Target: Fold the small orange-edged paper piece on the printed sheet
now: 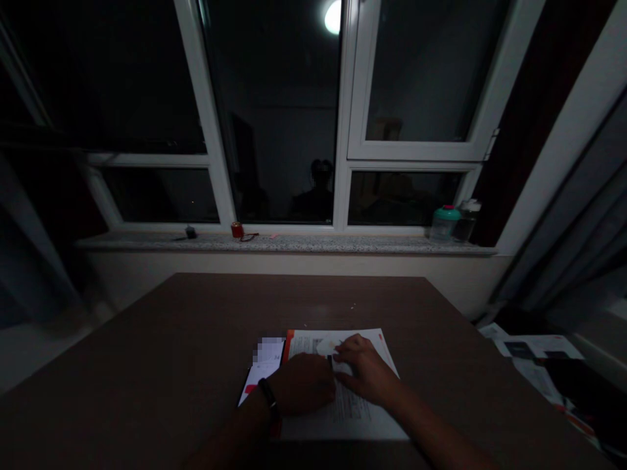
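Note:
An open-lying printed sheet or booklet with orange-red edging rests on the brown table. Over its left half my left hand is closed like a fist, a dark band around the wrist. My right hand comes in from the right, fingers bent and drawn together close to the left hand. Between them show a small dark piece and a pale, whitish scrap, both too small and dim to name. What the fingers grip is mostly hidden. A lit phone lies left of the booklet, partly behind my left forearm.
Small white crumbs dot the table beyond the booklet. On the granite windowsill stand a small red object, a dark item and a teal-lidded bottle. Papers lie lower at the right.

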{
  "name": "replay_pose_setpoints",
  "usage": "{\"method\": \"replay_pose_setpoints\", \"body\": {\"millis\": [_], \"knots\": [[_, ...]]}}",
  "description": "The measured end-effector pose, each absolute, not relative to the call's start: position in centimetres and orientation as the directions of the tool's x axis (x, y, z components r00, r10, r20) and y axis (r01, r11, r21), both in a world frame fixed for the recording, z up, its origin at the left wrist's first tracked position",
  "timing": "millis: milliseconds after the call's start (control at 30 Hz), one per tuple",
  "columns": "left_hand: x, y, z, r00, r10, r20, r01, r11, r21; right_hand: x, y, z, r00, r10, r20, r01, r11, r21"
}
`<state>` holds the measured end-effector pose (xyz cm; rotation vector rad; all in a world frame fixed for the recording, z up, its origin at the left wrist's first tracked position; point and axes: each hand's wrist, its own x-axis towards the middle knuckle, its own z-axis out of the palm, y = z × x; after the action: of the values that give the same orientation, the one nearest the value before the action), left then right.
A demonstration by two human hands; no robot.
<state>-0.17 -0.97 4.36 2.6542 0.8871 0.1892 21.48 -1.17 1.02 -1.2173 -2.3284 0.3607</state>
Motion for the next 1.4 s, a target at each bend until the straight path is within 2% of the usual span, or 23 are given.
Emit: {"method": "replay_pose_setpoints", "body": {"millis": [233, 567, 767, 967, 1200, 1400], "knots": [[0.7, -1.2, 3.7, 0.738, 0.669, 0.085, 0.595, -0.706, 0.385, 21.6, -0.6, 0.9, -0.449, 0.839, 0.307, 0.698, 0.544, -0.466], [0.7, -1.0, 3.9, 0.749, 0.660, 0.057, 0.598, -0.710, 0.372, 21.6, 1.1, 0.6, -0.374, 0.885, 0.277, 0.774, 0.462, -0.433], [0.6, -1.3, 3.9, 0.731, 0.678, 0.077, 0.592, -0.686, 0.422, 21.8, 1.5, 0.2, -0.361, 0.875, 0.322, 0.762, 0.476, -0.439], [0.6, -1.3, 4.1, 0.747, 0.664, 0.020, 0.611, -0.698, 0.373, 21.9, 0.4, 0.2, -0.378, 0.860, 0.343, 0.728, 0.505, -0.464], [0.6, -1.3, 4.5, 0.725, 0.688, 0.005, 0.641, -0.678, 0.359, 21.9, -0.2, 0.2, -0.371, 0.880, 0.297, 0.723, 0.474, -0.502], [0.8, -1.2, 4.5, 0.740, 0.673, -0.017, 0.634, -0.689, 0.352, 21.9, 0.7, 0.2, -0.331, 0.895, 0.298, 0.761, 0.440, -0.477]]}}
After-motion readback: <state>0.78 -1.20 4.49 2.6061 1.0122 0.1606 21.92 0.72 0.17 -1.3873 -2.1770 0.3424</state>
